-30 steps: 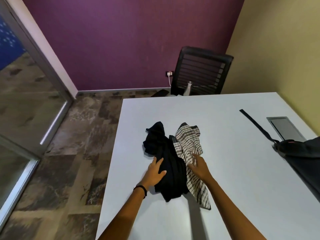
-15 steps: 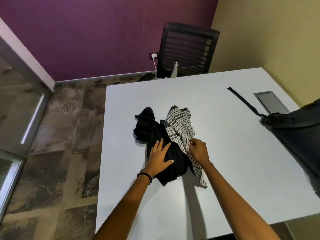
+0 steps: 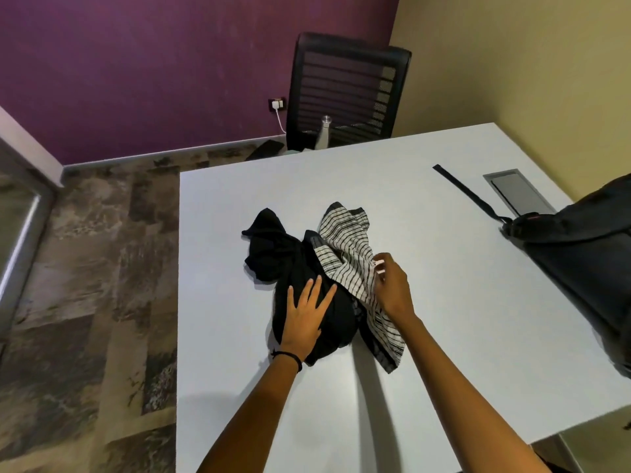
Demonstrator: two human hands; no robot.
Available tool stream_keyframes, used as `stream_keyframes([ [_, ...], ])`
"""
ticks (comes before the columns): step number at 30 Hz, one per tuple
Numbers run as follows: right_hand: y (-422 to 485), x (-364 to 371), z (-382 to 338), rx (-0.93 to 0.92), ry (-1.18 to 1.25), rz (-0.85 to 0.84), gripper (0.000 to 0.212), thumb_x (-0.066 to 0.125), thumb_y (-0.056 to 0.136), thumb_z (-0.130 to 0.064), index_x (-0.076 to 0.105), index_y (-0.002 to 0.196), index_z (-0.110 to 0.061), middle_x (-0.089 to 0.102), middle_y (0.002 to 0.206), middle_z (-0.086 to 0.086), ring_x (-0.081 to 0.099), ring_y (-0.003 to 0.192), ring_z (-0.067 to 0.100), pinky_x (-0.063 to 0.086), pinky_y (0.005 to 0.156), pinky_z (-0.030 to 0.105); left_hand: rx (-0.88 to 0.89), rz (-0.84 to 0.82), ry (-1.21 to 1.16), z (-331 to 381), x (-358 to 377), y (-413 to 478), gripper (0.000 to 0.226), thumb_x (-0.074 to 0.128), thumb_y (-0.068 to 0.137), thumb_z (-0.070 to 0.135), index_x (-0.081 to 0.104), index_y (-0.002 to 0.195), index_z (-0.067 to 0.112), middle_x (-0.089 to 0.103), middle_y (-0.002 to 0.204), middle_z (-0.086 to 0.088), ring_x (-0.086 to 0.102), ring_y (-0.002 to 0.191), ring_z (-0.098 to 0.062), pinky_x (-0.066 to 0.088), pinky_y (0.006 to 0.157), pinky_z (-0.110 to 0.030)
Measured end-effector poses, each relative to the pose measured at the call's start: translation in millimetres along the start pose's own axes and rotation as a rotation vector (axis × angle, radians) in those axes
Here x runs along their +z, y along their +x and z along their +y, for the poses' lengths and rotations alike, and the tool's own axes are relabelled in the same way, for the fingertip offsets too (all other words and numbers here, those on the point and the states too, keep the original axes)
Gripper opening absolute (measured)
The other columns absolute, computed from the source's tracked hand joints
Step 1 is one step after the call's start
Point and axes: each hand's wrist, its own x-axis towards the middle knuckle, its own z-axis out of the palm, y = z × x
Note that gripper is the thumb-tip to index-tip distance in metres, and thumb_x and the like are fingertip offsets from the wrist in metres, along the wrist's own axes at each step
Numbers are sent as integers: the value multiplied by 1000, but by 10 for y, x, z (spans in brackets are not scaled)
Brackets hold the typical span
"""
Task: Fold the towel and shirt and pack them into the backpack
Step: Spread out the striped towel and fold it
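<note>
- Black shirt [image 3: 273, 257] lies crumpled near the middle of the white tabletop [image 3: 232, 213], unfolded.
- Striped towel [image 3: 345, 240] lies just right of the shirt, touching it and overlapping its right side. It is also crumpled, and its near corner trails toward the person.
- Left hand [image 3: 305, 315] rests flat on the near part of the shirt, fingers [image 3: 316, 288] straight and spread, gripping nothing. There is a dark band [image 3: 290, 356] at the wrist.
- Right hand [image 3: 392, 288] is at the towel's right edge, fingers [image 3: 386, 259] curled and pinching the cloth there.
- Dark backpack [image 3: 587, 254] sits at the right edge of the tabletop, well apart from both cloths. Its strap [image 3: 467, 196] stretches across the surface toward the far side.
- Grey hatch [image 3: 519, 192] is set into the tabletop beside the backpack.
- Black chair [image 3: 345, 87] stands beyond the far edge, with a bottle [image 3: 324, 131] in front of it.
</note>
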Motion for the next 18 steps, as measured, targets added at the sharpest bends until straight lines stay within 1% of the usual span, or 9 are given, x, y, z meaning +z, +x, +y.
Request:
stream_keyframes([
  [3, 27, 138, -37, -144, -131, -161, 34, 48, 95, -19, 49, 129, -12, 42, 133, 14, 45, 121, 28, 39, 92, 30, 13, 23, 12, -144, -8, 142, 106, 65, 85, 33, -25, 141, 29, -8, 158, -9, -6, 145, -29, -2, 113, -56],
  [6, 76, 312, -85, -130, -294, -292, 55, 57, 90, -35, 41, 138, -15, 26, 149, 15, 30, 134, 30, 35, 103, 39, 23, 46, 21, -287, -22, 271, 107, 65, 85, 31, -29, 138, 30, -7, 158, -9, -5, 145, -28, -2, 113, -56],
  [8, 138, 431, -82, -80, -372, -309, 62, 61, 87, -33, 37, 140, -13, 23, 150, 16, 31, 133, 33, 36, 103, 41, 32, 52, 19, -368, -23, 331, 108, 65, 85, 28, -28, 138, 31, -5, 158, -9, -5, 145, -27, -1, 113, -56],
  [9, 170, 484, -76, -57, -384, -296, 57, 61, 87, -28, 39, 137, -11, 27, 147, 16, 36, 129, 34, 40, 100, 40, 37, 43, 13, -400, -26, 349, 107, 66, 85, 27, -26, 140, 31, -4, 158, -8, -4, 145, -27, -1, 113, -56],
  [11, 220, 544, -86, -39, -349, -198, 34, 55, 89, -18, 52, 121, -7, 40, 134, 17, 48, 113, 35, 45, 86, 37, 77, 5, -37, -456, -38, 398, 103, 66, 84, 30, -17, 146, 32, 0, 158, -7, -1, 146, -25, -1, 113, -56],
  [13, 269, 524, -106, -41, -268, -69, 19, 50, 90, -10, 60, 105, -3, 47, 126, 18, 52, 105, 36, 44, 81, 34, 109, -75, -297, -520, -117, 477, 93, 65, 83, 38, 0, 149, 34, 5, 158, -5, 3, 146, -22, -1, 113, -55],
  [15, 332, 419, -137, -76, -194, 19, 18, 50, 91, -6, 62, 103, 0, 47, 129, 20, 49, 112, 35, 41, 88, 34, 66, -79, -701, -556, -288, 571, 81, 64, 85, 38, 14, 148, 32, 9, 158, -4, 11, 145, -21, 4, 114, -51],
  [16, 369, 350, -174, -112, -161, 46, 18, 51, 91, -6, 62, 104, 0, 47, 129, 20, 47, 115, 34, 39, 91, 33, 42, -12, -856, -568, -376, 621, 77, 63, 87, 34, 17, 148, 29, 11, 157, -4, 14, 144, -21, 9, 115, -46],
  [18, 449, 184, -262, -212, -102, 58, 16, 51, 92, -9, 61, 103, -1, 53, 119, 17, 51, 110, 32, 39, 88, 30, 38, 166, -966, -548, -600, 724, 76, 64, 88, 27, 17, 148, 23, 14, 157, -6, 16, 144, -21, 18, 114, -34],
])
